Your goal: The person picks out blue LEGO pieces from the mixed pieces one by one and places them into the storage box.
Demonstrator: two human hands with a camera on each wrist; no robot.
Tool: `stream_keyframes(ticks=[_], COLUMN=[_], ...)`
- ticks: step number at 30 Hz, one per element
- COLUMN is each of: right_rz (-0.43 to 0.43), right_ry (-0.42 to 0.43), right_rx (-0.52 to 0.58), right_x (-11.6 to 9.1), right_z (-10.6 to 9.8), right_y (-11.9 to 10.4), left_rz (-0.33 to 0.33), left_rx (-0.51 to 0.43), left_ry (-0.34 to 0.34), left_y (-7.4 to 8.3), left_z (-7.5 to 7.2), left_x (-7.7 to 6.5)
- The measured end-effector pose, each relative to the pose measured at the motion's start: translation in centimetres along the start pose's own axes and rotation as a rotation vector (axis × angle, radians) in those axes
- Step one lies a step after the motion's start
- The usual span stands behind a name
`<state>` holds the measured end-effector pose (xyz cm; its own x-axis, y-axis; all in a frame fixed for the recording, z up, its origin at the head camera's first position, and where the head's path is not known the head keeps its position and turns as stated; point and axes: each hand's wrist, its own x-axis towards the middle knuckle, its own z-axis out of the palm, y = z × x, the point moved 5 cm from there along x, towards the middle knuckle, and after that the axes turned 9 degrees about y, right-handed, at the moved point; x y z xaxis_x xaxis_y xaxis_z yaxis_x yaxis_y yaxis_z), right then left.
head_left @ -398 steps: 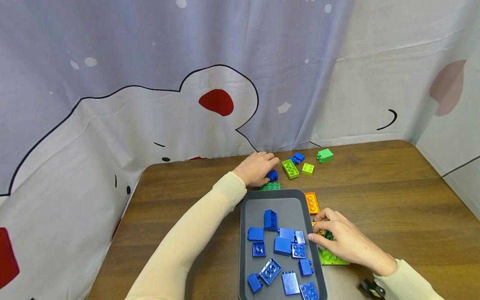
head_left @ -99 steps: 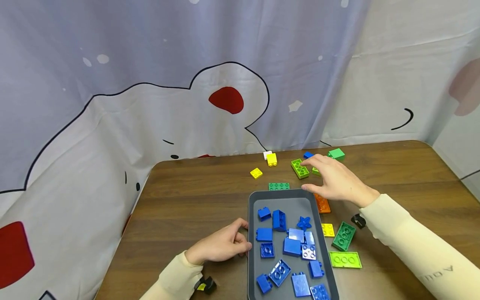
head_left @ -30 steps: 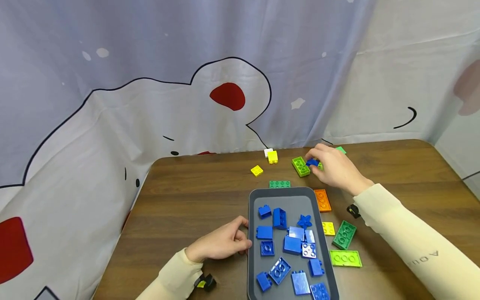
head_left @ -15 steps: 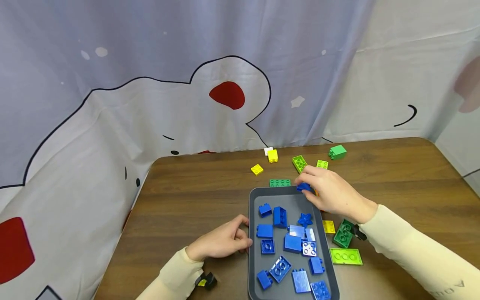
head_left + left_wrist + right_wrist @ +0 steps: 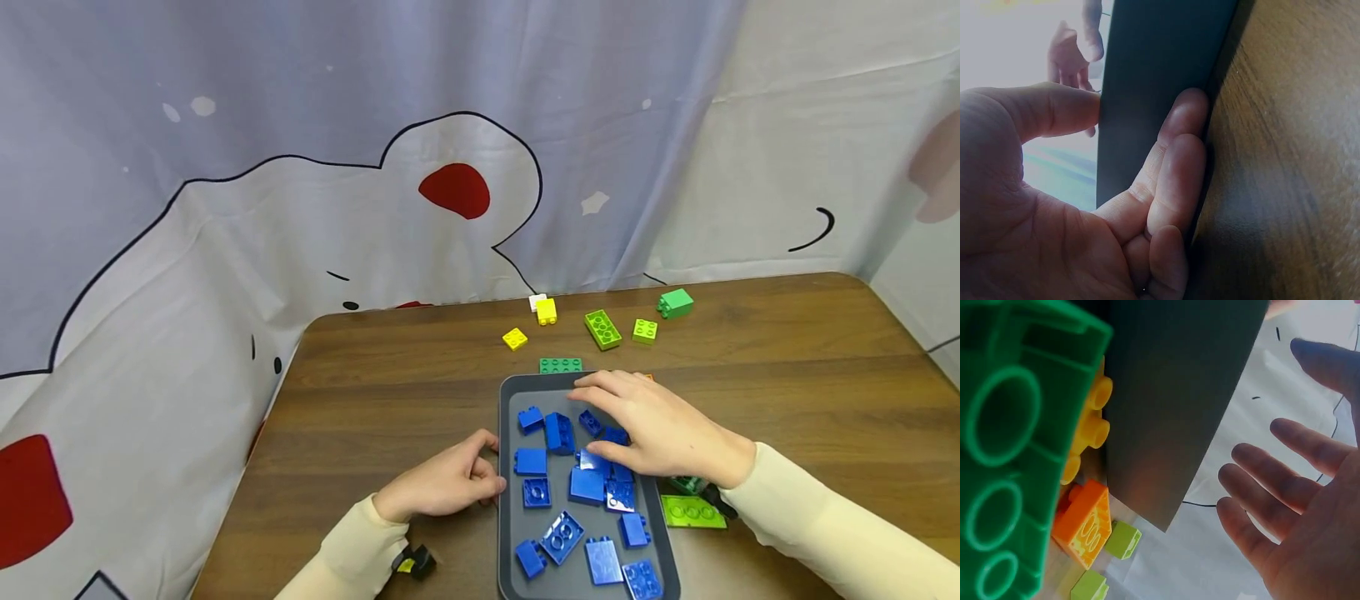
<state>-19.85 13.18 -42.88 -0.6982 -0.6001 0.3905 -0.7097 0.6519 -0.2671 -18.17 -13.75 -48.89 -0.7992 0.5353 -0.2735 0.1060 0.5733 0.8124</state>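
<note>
A dark grey tray [image 5: 507, 533] holds several blue toy building bricks, among them a tilted brick [image 5: 559, 433] and a small brick [image 5: 590, 422] near the far end. My left hand [image 5: 444, 482] holds the tray's left side; in the left wrist view its thumb [image 5: 1060, 109] meets the rim and its curled fingers [image 5: 1179, 181] lie along the outer wall, by the table. Over the tray's far right part hovers my right hand [image 5: 660, 421], fingers spread, nothing in its grasp. It partly covers the blue bricks below. The right wrist view shows that palm [image 5: 1316, 544] bare.
Behind the tray lie a green brick [image 5: 560, 365], yellow bricks [image 5: 546, 312], lime bricks [image 5: 602, 330] and a lighter green brick [image 5: 676, 303]. A lime plate brick [image 5: 693, 512] lies at the tray's right, near a green brick [image 5: 1004, 450] and an orange brick [image 5: 1085, 525]. A curtain [image 5: 300, 242] hangs behind the table.
My right hand picked up a small blue brick from the back of the table, brought it nearer and let go of it in the tray. The left hand stayed at the tray's side.
</note>
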Motion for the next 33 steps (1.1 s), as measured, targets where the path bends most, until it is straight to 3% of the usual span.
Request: stream_keyframes(ticks=[12, 23, 26, 33], right_rz=[0.013, 0.112, 0.133, 0.19], right_ry=[0.067, 0.089, 0.106, 0.125], right_rx=[-0.019, -0.044, -0.045, -0.058], right_x=[-1.5, -3.2, -3.9, -5.5], right_z=[-1.4, -2.1, -2.5, -3.3], right_y=[1.2, 3.1, 3.9, 5.8], left_rz=[-0.001, -0.029, -0.001, 0.117], left_rx=[-0.001, 0.029, 0.079, 0.327], left_ry=[-0.001, 0.011, 0.062, 0.315], left_y=[-0.1, -0.2, -0.2, 0.3], left_z=[0.1, 0.0, -0.4, -2.3], left_x=[0.3, -0.1, -0.3, -0.8])
